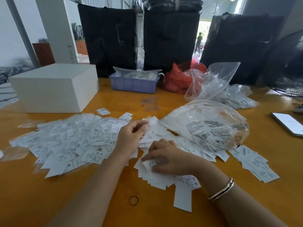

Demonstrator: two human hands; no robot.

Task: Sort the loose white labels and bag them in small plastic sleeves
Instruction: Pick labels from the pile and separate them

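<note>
Loose white labels lie spread over the orange table point(65, 194). A wide heap of labels in small clear sleeves point(68, 141) covers the left middle. My left hand point(131, 135) is raised over the heap and pinches one white label point(153, 122) between thumb and fingers. My right hand point(162, 158) rests on a small stack of labels point(154, 174) near the front, its fingers curled round the top label. More labels point(255, 163) lie at the right. A single long label point(182, 198) lies by my right wrist.
A large clear printed plastic bag point(209, 125) lies right of my hands. Behind stand a white box point(54, 87), a purple tray point(133, 84), a red bag point(177, 79) and more clear bags point(213, 81). A phone point(288, 123) lies at the right edge. A rubber band point(133, 200) lies in front.
</note>
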